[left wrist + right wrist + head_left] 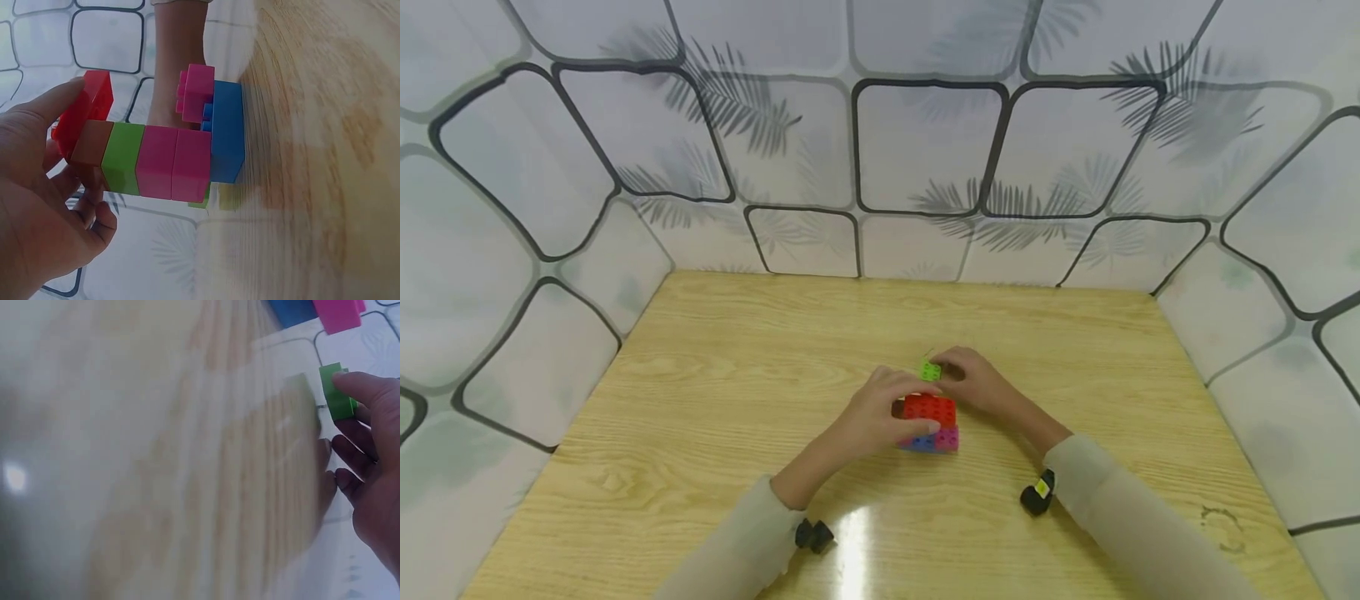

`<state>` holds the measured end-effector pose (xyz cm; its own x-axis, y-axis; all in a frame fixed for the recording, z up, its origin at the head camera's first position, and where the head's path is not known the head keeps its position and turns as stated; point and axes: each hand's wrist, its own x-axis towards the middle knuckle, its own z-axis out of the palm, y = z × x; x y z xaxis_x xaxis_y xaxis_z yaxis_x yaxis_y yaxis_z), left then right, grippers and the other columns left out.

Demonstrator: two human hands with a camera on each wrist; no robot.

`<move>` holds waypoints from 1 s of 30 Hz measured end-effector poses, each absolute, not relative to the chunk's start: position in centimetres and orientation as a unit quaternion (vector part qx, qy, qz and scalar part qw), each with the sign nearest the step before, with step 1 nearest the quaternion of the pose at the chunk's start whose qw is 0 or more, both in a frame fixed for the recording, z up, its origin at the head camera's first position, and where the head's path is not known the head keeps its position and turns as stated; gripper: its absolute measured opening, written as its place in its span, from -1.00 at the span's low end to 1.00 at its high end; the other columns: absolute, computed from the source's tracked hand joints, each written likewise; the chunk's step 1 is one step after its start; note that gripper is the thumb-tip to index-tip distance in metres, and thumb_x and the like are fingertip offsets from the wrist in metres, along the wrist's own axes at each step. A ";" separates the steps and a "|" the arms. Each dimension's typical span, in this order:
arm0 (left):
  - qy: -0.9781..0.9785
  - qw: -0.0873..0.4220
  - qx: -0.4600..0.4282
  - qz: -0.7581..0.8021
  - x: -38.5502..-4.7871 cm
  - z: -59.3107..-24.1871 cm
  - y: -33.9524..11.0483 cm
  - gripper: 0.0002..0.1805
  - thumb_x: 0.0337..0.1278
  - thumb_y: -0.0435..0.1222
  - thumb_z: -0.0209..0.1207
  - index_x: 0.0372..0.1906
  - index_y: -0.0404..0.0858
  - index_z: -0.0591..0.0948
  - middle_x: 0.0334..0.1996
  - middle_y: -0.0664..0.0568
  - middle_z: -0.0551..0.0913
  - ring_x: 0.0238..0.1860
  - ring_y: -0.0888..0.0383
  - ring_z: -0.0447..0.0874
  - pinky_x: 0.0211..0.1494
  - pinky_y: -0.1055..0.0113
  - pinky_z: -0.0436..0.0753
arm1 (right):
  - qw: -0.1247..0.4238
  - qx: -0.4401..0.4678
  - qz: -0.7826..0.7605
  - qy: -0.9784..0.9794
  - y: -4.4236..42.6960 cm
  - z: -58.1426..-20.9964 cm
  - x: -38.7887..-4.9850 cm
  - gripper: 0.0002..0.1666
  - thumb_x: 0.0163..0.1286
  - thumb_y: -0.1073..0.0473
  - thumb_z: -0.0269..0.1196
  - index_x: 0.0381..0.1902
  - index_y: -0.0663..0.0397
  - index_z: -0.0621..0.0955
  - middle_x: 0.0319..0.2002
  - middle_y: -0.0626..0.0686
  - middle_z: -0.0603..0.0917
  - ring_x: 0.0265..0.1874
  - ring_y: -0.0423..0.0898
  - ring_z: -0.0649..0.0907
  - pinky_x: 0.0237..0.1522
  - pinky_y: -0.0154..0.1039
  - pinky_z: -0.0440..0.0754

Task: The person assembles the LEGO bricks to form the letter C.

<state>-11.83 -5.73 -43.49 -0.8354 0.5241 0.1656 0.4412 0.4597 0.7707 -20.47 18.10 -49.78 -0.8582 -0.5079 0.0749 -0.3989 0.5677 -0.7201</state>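
A small tower of toy building bricks stands on the table. In the left wrist view its base is a blue brick (227,134), and a small pink brick (199,94) sits on one end of it. Beside that rises a column of two pink bricks (175,162), a green brick (123,156) and a brown brick (91,147), topped by a red brick (931,410). My left hand (880,412) grips the red brick between thumb and fingers. Just behind the tower, my right hand (973,379) pinches a loose bright green brick (337,394) between thumb and fingers.
The wooden table (737,350) spreads around the tower. Patterned white panels (925,150) stand along its back and sides. Small black wrist devices (815,536) are on both sleeves. Light glares on the table near the front.
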 end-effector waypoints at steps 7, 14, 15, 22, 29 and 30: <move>0.864 0.047 0.282 0.415 -11.9 -43.5 -5.6 -0.52 0.10 0.03 0.43 0.15 0.10 0.68 0.13 0.24 0.67 0.03 0.21 0.37 -0.03 0.25 0.52 | 0.103 -0.224 -0.399 0.883 19.2 -49.0 -18.7 -0.49 0.47 -0.01 0.26 0.29 0.04 0.56 0.09 0.05 0.67 0.06 0.00 0.63 0.10 0.03 0.60; 0.877 0.026 0.281 0.390 -11.9 -43.3 -5.4 -0.55 0.12 0.04 0.41 0.12 0.07 0.69 0.12 0.20 0.69 -0.07 0.21 0.36 -0.11 0.29 0.48 | 0.079 -0.225 -0.423 0.874 20.2 -48.2 -17.1 -0.48 0.49 0.02 0.25 0.32 0.08 0.53 0.07 0.04 0.65 -0.03 -0.07 0.60 -0.09 -0.22 0.58; 0.879 0.022 0.279 0.385 -11.9 -43.3 -5.4 -0.55 0.12 0.04 0.41 0.12 0.07 0.69 0.11 0.20 0.69 -0.08 0.21 0.36 -0.12 0.30 0.48 | 0.074 -0.227 -0.428 0.872 20.3 -48.2 -16.8 -0.48 0.49 0.04 0.24 0.32 0.10 0.52 0.08 0.05 0.64 -0.02 -0.07 0.59 -0.08 -0.24 0.58; 0.884 0.012 0.273 0.378 -11.7 -43.1 -5.4 -0.54 0.13 0.04 0.40 0.13 0.06 0.68 0.10 0.20 0.69 -0.09 0.21 0.36 -0.16 0.33 0.51 | 0.053 -0.238 -0.458 0.855 20.9 -47.8 -14.9 -0.49 0.50 0.14 0.24 0.34 0.15 0.50 0.11 0.09 0.61 -0.02 -0.09 0.57 -0.04 -0.25 0.60; 0.882 0.010 0.280 0.379 -11.8 -43.1 -5.4 -0.54 0.13 0.04 0.40 0.14 0.04 0.68 0.12 0.18 0.69 -0.06 0.22 0.37 -0.13 0.34 0.52 | 0.055 -0.249 -0.477 0.841 21.0 -47.3 -13.0 -0.57 0.44 0.16 0.30 0.24 0.01 0.58 0.03 0.01 0.63 -0.04 -0.14 0.59 -0.05 -0.25 0.64; 0.881 0.011 0.280 0.382 -11.8 -43.1 -5.4 -0.54 0.14 0.04 0.40 0.13 0.04 0.68 0.12 0.18 0.69 -0.06 0.22 0.37 -0.13 0.33 0.53 | 0.059 -0.249 -0.479 0.840 21.0 -47.3 -12.8 -0.57 0.44 0.16 0.30 0.24 0.01 0.58 0.03 0.00 0.63 -0.04 -0.14 0.59 -0.04 -0.26 0.64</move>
